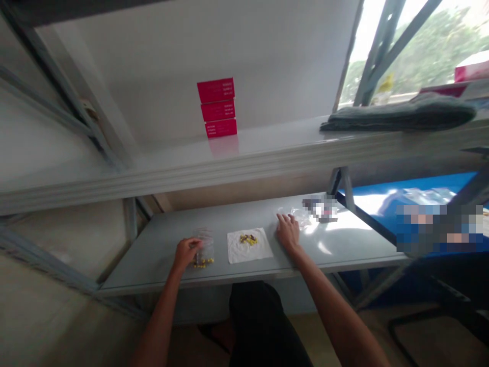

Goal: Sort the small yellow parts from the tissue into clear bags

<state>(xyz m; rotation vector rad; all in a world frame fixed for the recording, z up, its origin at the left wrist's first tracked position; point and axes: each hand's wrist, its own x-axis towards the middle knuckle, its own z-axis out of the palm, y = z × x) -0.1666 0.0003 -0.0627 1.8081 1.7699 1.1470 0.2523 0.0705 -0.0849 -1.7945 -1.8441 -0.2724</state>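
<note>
Touching one plastic bag (206, 244), left hand (186, 253)

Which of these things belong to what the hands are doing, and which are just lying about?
At the hands: left hand holding a clear plastic bag of yellow pieces; white napkin of yellow and brown pieces; right hand beside a crumpled plastic bag.

Lying about: three stacked red boxes; folded grey towel.

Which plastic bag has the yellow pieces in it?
The clear bag at the left hand; the other bag, by the right hand, shows none.
</note>
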